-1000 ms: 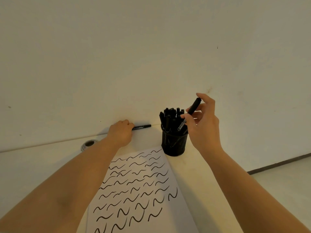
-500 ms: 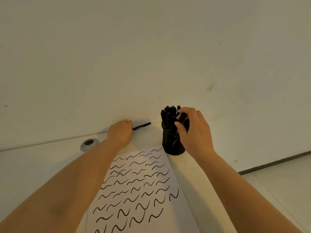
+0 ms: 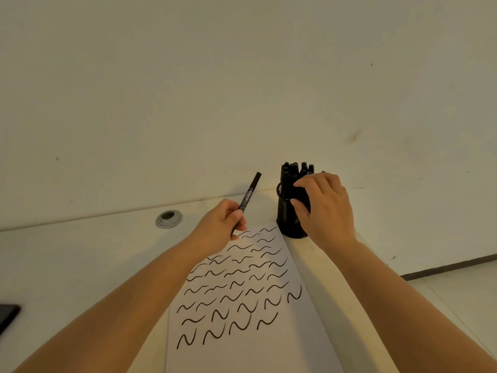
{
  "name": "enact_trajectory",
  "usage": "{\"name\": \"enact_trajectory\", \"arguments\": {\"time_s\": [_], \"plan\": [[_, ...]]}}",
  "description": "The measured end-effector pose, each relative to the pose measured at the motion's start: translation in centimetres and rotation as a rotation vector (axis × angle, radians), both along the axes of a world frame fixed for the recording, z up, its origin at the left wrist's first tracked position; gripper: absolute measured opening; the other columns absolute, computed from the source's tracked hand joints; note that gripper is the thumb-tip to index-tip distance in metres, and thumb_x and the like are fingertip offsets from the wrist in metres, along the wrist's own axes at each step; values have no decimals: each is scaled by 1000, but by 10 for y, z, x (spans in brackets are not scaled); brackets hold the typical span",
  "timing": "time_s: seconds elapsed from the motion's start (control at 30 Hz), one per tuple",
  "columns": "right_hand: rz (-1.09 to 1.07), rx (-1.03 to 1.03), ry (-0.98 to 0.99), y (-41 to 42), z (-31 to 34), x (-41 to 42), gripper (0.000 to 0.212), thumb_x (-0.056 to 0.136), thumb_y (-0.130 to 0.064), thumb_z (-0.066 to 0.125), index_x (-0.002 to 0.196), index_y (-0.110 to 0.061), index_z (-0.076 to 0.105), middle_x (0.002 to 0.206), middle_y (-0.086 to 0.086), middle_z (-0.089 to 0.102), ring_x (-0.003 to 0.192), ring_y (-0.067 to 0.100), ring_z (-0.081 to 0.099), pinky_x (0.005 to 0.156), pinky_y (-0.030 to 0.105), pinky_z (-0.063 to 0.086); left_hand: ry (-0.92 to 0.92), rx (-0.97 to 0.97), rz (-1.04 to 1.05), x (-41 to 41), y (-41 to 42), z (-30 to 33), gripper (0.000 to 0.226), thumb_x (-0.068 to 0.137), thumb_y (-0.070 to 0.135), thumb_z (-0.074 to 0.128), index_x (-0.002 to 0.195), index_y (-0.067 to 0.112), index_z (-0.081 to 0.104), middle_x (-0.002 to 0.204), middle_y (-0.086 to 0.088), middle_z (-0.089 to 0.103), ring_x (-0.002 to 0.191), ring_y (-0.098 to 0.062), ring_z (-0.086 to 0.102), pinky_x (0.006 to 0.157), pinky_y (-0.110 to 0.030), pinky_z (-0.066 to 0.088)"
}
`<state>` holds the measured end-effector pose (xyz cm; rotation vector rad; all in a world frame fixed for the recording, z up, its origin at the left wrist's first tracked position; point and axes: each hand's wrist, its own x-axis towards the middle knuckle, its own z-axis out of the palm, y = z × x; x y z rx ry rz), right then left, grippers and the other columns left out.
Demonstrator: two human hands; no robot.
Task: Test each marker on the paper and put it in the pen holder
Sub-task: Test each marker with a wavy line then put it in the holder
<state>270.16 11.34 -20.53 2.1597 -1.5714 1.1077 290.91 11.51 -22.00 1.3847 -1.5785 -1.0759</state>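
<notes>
A black mesh pen holder [image 3: 287, 226] stands at the back of the table, packed with several black markers [image 3: 291, 168]. My right hand [image 3: 324, 210] wraps its upper right side, fingers over the marker tops and thumb against the mesh. My left hand [image 3: 222, 226] is raised just left of the holder and grips a capped black marker [image 3: 250, 191] by its lower end, with the cap tilted up and to the right. A white paper [image 3: 242, 354] covered with several rows of black wavy test strokes lies between my forearms.
A round metal cable grommet [image 3: 168, 218] sits in the table [image 3: 67, 265] to the left of my left hand. A dark flat object [image 3: 8, 316] pokes in at the left edge. The wall rises right behind the holder. The floor [image 3: 457, 292] lies beyond the table's right edge.
My right hand pushed its marker down into the holder and stayed on it. My left hand lifted the marker that lay by the wall and drew it back toward me.
</notes>
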Motion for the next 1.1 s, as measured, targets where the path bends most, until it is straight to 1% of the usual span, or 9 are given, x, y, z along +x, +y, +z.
{"name": "enact_trajectory", "arguments": {"time_s": [0.17, 0.3, 0.4, 0.57, 0.7, 0.8, 0.9, 1.03, 1.1], "plan": [[-73, -30, -68, 33, 3, 13, 24, 81, -18, 63, 104, -10, 65, 120, 8, 60, 117, 32, 44, 85, 42, 40, 72, -61, -63, -9, 55, 7, 19, 97, 14, 37, 90, 25, 49, 79, 8, 61, 71, 4, 62, 69, -22, 54], [110, 227, -420, 73, 1, 33, 24, 94, -34, 43, 91, -27, 66, 92, -9, 61, 93, 13, 45, 75, 16, 32, 75, -102, -99, -13, 94, 3, 18, 96, 14, 37, 93, 25, 51, 75, 12, 63, 73, 2, 62, 69, -18, 53], [219, 395, -630, 99, -5, 47, 24, 91, -38, 43, 71, -38, 56, 72, -10, 57, 74, 9, 51, 62, 19, 36, 27, -109, -124, -13, 116, -5, 18, 96, 15, 39, 92, 28, 51, 73, 16, 63, 73, 1, 62, 66, -17, 51], [255, 522, -820, 125, -20, 59, 22, 85, -41, 46, 75, -35, 65, 58, -11, 58, 58, -2, 51, 51, 9, 38, -28, -120, -96, -6, 142, -20, 20, 95, 17, 43, 91, 35, 53, 74, 17, 65, 71, 3, 61, 63, -13, 46], [203, 513, -990, 137, -28, 59, 28, 92, -32, 48, 72, -27, 66, 49, -15, 54, 49, -1, 45, 46, 8, 34, -52, -98, -21, 2, 157, -27, 23, 93, 21, 49, 92, 43, 56, 80, 17, 68, 73, -4, 61, 67, -20, 50], [179, 530, -1148, 145, -28, 59, 28, 92, -33, 48, 73, -23, 66, 46, -11, 53, 47, 2, 44, 46, 10, 35, -118, -96, -16, 8, 167, -29, 22, 93, 22, 48, 89, 41, 59, 71, 25, 64, 64, 5, 56, 61, -10, 43], [224, 579, -1157, 153, -29, 67, 27, 92, -32, 48, 75, -20, 65, 47, -8, 55, 46, 2, 46, 45, 11, 36, -171, -134, -13, 9, 174, -26, 19, 93, 27, 46, 86, 39, 60, 65, 24, 59, 60, 2, 51, 58, -11, 38], [323, 647, -1075, 162, -33, 80, 28, 92, -31, 47, 76, -16, 65, 47, -7, 55, 46, 1, 46, 47, 11, 38, -298, -235, -7, 9, 182, -23, 19, 94, 34, 41, 86, 32, 57, 61, 11, 51, 57, -11, 47, 56, -30, 37], [355, 663, -1060, 164, -34, 83, 28, 92, -30, 48, 76, -14, 64, 47, -8, 54, 45, 1, 45, 47, 11, 37, -422, -317, 15, 8, 185, -22, 22, 95, 36, 36, 89, 27, 56, 57, 10, 45, 53, -8, 42, 51, -24, 30]]}}
